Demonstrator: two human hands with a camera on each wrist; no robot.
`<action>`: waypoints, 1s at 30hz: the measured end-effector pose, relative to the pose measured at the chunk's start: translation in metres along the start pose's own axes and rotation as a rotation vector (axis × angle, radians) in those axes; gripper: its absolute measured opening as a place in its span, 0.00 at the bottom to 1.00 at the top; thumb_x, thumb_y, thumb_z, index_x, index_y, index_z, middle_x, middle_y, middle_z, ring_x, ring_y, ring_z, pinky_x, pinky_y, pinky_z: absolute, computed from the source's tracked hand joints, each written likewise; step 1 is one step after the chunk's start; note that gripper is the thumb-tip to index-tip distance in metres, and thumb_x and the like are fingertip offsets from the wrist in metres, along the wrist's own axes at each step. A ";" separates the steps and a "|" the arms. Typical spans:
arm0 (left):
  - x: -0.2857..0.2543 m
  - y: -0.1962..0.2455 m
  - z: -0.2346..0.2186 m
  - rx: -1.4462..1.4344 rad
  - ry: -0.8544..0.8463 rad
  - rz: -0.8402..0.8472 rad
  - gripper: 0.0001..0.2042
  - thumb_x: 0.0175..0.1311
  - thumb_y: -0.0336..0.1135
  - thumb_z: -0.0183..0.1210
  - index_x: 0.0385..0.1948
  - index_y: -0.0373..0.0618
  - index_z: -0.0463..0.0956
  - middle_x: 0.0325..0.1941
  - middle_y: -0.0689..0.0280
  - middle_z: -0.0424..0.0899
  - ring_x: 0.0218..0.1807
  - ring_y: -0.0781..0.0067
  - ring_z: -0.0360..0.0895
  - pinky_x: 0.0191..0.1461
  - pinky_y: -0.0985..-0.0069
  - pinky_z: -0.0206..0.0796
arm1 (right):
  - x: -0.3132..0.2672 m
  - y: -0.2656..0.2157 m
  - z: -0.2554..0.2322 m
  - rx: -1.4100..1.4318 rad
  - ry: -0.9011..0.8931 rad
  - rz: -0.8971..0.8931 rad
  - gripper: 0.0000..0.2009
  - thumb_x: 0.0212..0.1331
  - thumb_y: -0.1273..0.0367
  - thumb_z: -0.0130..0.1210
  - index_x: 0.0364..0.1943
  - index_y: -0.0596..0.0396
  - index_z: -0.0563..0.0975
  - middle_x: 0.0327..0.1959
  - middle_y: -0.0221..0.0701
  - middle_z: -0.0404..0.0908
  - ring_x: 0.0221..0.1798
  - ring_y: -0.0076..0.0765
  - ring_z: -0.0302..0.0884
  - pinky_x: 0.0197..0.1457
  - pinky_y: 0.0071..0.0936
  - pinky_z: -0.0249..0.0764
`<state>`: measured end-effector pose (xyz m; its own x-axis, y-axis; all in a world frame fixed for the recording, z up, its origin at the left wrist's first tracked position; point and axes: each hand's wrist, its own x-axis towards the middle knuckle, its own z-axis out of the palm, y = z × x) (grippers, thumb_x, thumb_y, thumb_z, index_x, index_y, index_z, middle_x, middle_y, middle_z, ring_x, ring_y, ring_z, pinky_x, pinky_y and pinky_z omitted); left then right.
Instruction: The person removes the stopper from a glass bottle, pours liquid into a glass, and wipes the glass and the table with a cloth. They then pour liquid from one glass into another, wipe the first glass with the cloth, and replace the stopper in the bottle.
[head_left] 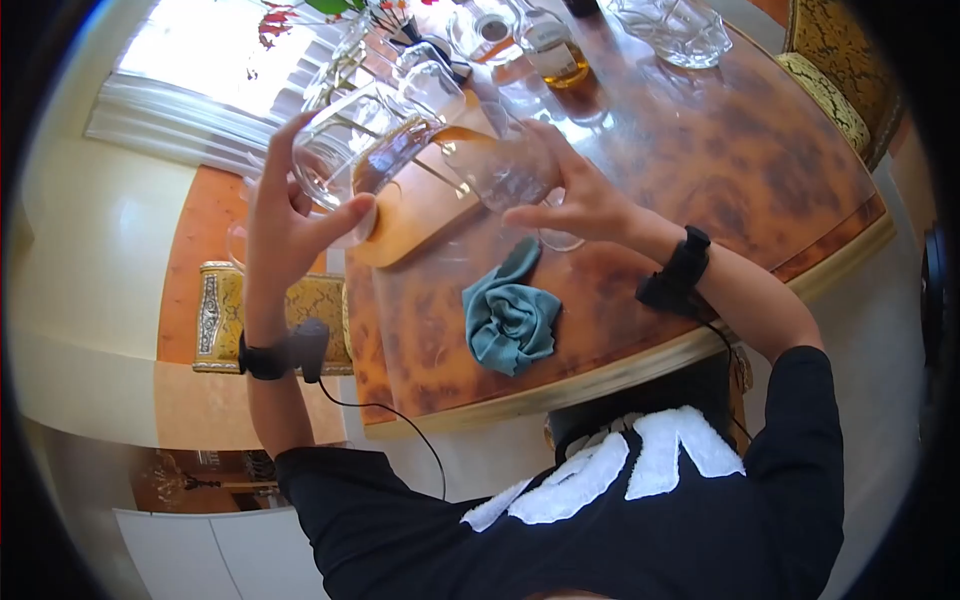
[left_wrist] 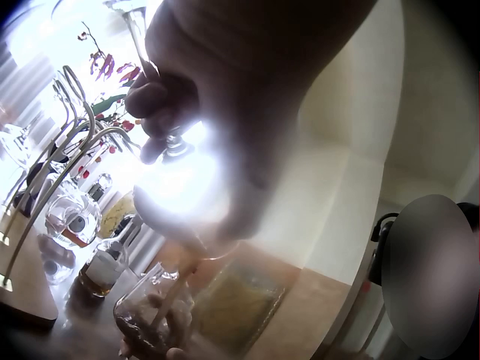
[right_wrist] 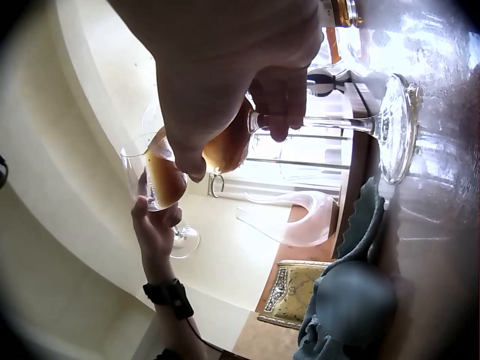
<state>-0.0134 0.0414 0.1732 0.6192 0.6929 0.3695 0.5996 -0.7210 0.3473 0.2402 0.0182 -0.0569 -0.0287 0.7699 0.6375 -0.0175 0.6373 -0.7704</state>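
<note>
My left hand (head_left: pixel 275 225) grips a clear wine glass (right_wrist: pixel 154 171) tipped well over on its side, with brown liquid slanting in its bowl. My right hand (head_left: pixel 590 198) holds a second wine glass (right_wrist: pixel 229 146) by the lower bowl and stem, its foot close over the table. Brown liquid shows in this one too. In the head view the two bowls come together between the hands. Seen from the left wrist, a brown streak (left_wrist: pixel 174 296) runs down into the right-hand glass. A crumpled teal cloth (head_left: pixel 512 315) lies on the table below both hands.
Behind the glasses stands a wooden base (head_left: pixel 425 220) with bent metal rods. Farther back are a bottle of amber liquid (head_left: pixel 562 62), a cut-glass bowl (head_left: pixel 690 42) and red flowers (head_left: pixel 275 25). A clear curved decanter (right_wrist: pixel 300 221) shows beyond the cloth. A patterned chair (head_left: pixel 310 320) stands left.
</note>
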 end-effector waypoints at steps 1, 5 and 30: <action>0.001 0.001 0.000 -0.005 -0.005 -0.015 0.42 0.47 0.39 0.76 0.67 0.47 0.63 0.35 0.73 0.75 0.24 0.93 0.64 0.24 0.91 0.51 | 0.000 0.001 0.000 0.007 -0.007 0.013 0.47 0.50 0.58 0.74 0.70 0.54 0.55 0.55 0.42 0.75 0.56 0.35 0.76 0.58 0.31 0.74; 0.004 0.006 -0.005 0.098 -0.017 0.064 0.42 0.48 0.40 0.76 0.67 0.49 0.64 0.35 0.73 0.75 0.24 0.93 0.62 0.23 0.90 0.49 | 0.003 0.011 0.003 0.015 0.009 -0.059 0.48 0.48 0.57 0.75 0.70 0.52 0.55 0.58 0.42 0.73 0.57 0.36 0.75 0.57 0.30 0.73; 0.031 0.056 -0.004 0.600 -0.187 0.333 0.38 0.52 0.50 0.72 0.64 0.46 0.66 0.26 0.68 0.73 0.28 0.76 0.71 0.31 0.75 0.64 | 0.001 0.006 0.002 0.105 -0.042 -0.009 0.48 0.50 0.60 0.75 0.70 0.58 0.54 0.58 0.41 0.72 0.56 0.33 0.78 0.59 0.29 0.76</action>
<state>0.0378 0.0227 0.2074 0.8623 0.4647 0.2012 0.5061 -0.8039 -0.3124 0.2382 0.0233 -0.0608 -0.0699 0.7605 0.6455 -0.1226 0.6357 -0.7622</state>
